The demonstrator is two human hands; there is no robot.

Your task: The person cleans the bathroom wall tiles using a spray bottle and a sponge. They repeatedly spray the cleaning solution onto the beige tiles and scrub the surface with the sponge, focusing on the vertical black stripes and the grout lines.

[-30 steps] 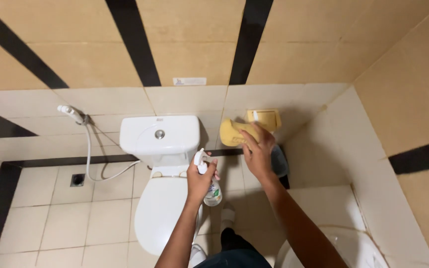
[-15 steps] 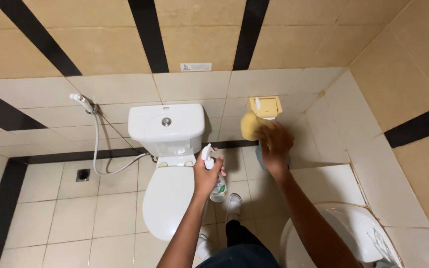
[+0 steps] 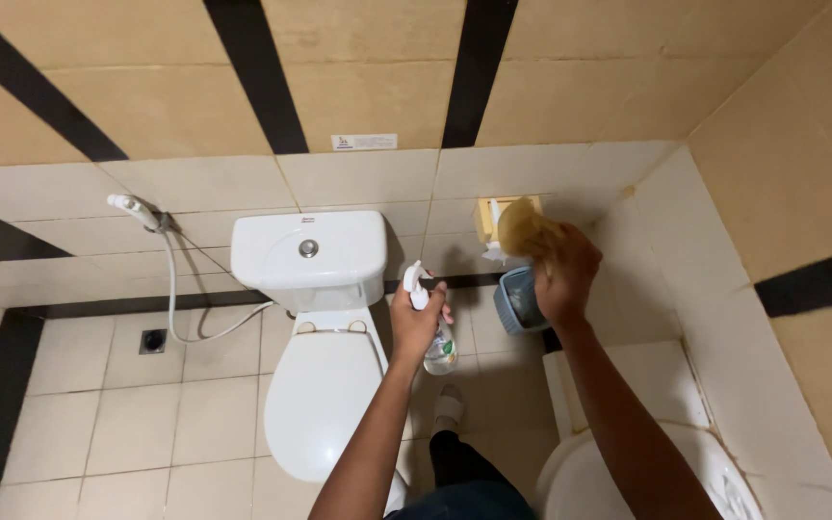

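My left hand [image 3: 418, 323] grips a clear spray bottle [image 3: 435, 339] with a white trigger head, held beside the white toilet's cistern [image 3: 308, 252]. My right hand [image 3: 562, 270] is raised to the right of it and is closed on a yellow cloth [image 3: 520, 227]. The cloth is bunched up in front of a yellow wall-mounted paper holder [image 3: 489, 218] with white tissue in it. The toilet lid [image 3: 318, 395] is down.
A small blue-grey bin [image 3: 514, 300] stands on the floor under the paper holder. A white hand sprayer [image 3: 132, 208] with hose hangs on the left wall. A floor drain [image 3: 153, 340] lies left of the toilet. A white basin rim [image 3: 580, 472] is at bottom right.
The view has shifted slightly. My right hand with the yellow cloth has moved up and to the right, nearer the paper holder. My left hand keeps hold of the spray bottle.
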